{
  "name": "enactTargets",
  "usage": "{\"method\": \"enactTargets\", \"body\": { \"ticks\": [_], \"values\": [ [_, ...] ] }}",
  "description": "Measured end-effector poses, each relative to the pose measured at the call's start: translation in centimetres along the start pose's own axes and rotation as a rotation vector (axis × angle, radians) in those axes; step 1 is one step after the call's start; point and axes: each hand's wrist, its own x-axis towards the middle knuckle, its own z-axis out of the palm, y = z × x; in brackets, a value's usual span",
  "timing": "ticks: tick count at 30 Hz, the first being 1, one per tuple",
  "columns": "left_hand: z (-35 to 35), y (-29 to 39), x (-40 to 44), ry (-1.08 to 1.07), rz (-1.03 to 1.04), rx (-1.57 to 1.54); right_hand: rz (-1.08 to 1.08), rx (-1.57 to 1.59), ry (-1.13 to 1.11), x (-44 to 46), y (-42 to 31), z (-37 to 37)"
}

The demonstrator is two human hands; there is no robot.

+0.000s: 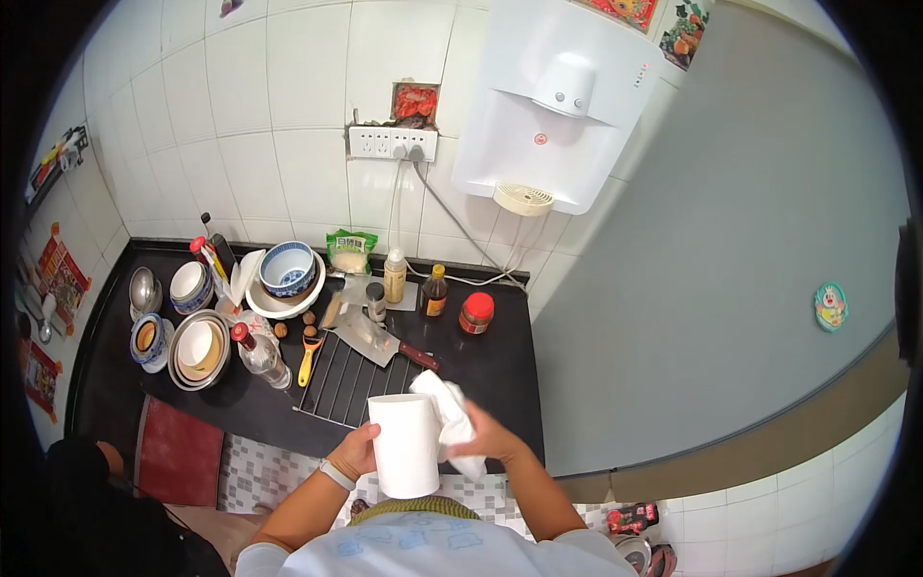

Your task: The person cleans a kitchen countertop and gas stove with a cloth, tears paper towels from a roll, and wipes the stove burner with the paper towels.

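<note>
My left hand (358, 450) is wrapped round the side of a white paper towel roll (405, 452), held upright in front of my body near the counter's front edge. Bunched in my right hand (492, 438) is a white paper towel (448, 415), right beside the roll. Whether that sheet is still joined to the roll I cannot tell. Beyond the roll, a black wire rack (351, 380) lies on the dark counter (490, 385). A cleaver (370, 338) with a brown handle rests across the rack's far part.
A yellow peeler (309, 360) and a glass bottle (261, 358) with a red cap are left of the rack. Stacked bowls (287, 269) stand behind. A sauce bottle (435, 293) and a red-lidded jar (476, 313) stand at right. Another person (115, 510) is at lower left.
</note>
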Motion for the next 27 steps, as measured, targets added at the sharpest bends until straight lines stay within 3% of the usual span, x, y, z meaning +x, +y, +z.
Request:
{"method": "enactTargets", "body": {
  "ticks": [2, 4, 7, 9, 11, 13, 17, 19, 20, 23, 27],
  "values": [
    [0.0, 0.8, -0.3, -0.030, -0.041, -0.047, -0.082, -0.029, -0.107, 0.7, -1.7, 1.8],
    [-0.5, 1.3, -1.3, -0.056, -0.024, -0.007, 0.065, -0.151, -0.134, 1.0, -3.1, 2.9],
    [-0.7, 2.1, -2.9, -0.109, -0.030, 0.036, 0.082, -0.334, -0.200, 1.6, -2.9, 3.9],
    [-0.3, 2.3, -3.3, -0.116, -0.022, 0.128, 0.005, -0.324, -0.125, 1.6, -2.0, 4.5],
    [2.1, 2.3, -3.5, 0.077, 0.011, 0.146, -0.036, -0.625, 0.031, 1.3, -2.0, 4.3],
    [1.3, 1.5, -2.5, 0.228, 0.023, 0.105, -0.052, -0.734, 0.171, 0.8, -2.2, 3.7],
    [2.7, -0.3, -1.2, 0.307, 0.002, 0.304, -0.031, -0.577, 0.224, -0.1, -2.1, 3.9],
    [2.4, -1.0, -0.6, 0.352, -0.010, 0.417, -0.238, -0.689, 0.233, -0.7, -1.9, 4.0],
    [2.0, -1.2, -0.2, 0.345, 0.022, 0.449, -0.237, -0.688, 0.236, -1.0, -2.1, 4.0],
    [2.3, -1.1, 0.3, 0.348, 0.020, 0.516, -0.285, -0.402, 0.373, -1.5, -2.2, 3.7],
    [3.2, -1.6, 1.0, 0.283, 0.013, 0.589, 0.005, 0.055, 0.275, -3.0, -1.1, 1.5]
  ]
}}
